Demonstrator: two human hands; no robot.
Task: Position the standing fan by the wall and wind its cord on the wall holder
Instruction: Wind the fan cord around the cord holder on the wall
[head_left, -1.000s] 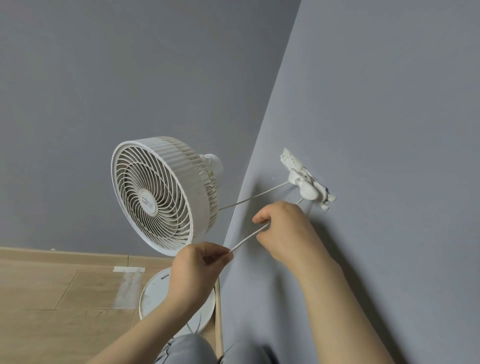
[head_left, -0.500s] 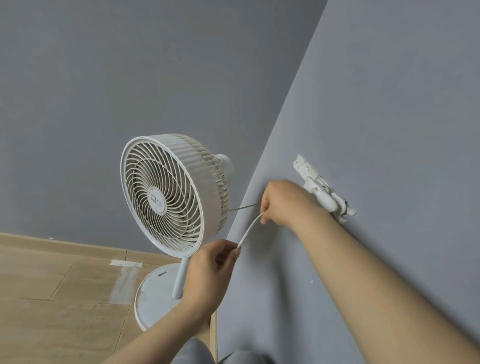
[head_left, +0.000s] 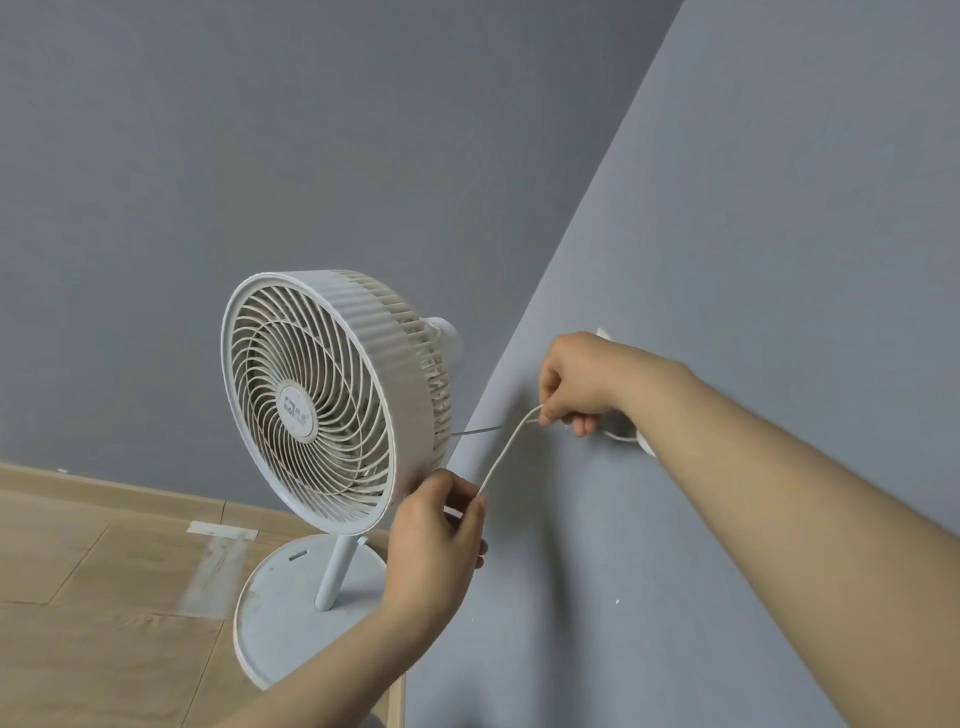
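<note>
A fan (head_left: 322, 400) is shown standing on the floor (head_left: 78, 597) in a corner, just left of the wall (head_left: 727, 260). A cord (head_left: 506, 449) is stretched between the left hand (head_left: 434, 540), placed before the fan's lower rim, and the right hand (head_left: 576, 379), set against the wall, behind which the holder (head_left: 645, 446) is mostly hidden.
</note>
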